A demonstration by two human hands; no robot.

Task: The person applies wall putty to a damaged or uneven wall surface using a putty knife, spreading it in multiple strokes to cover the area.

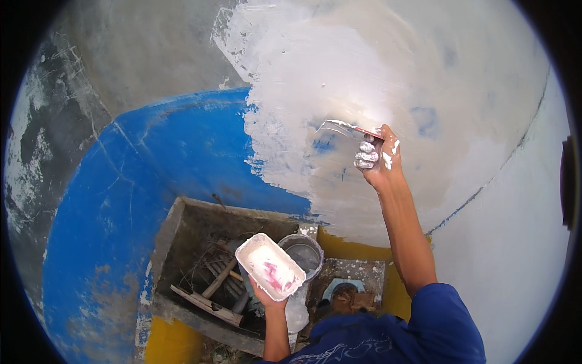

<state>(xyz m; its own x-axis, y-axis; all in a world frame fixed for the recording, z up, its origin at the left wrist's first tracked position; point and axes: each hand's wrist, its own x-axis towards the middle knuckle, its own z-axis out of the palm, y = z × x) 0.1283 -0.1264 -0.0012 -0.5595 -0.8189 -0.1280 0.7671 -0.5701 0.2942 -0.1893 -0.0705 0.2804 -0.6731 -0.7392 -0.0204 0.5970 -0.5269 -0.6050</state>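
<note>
My right hand [377, 151], smeared with white paste, is closed around a putty knife [354, 126] whose blade is edged with white. The blade is against or just off the wall [327, 73], where a broad white coat covers part of the blue paint; I cannot tell whether it touches. Lower down, my left hand [267, 297] holds up a shallow rectangular tub [245, 246] from beneath. White putty with a pinkish-red streak lies in the tub, and most of the left fingers are hidden under it.
Below the wall stands a concrete trough [167, 242] holding wood pieces [219, 279] and twigs. A round bucket [318, 255] stands beside it, next to a speckled slab [364, 270] with a pale blue ring [351, 284]. Blue paint [151, 158] spreads leftward.
</note>
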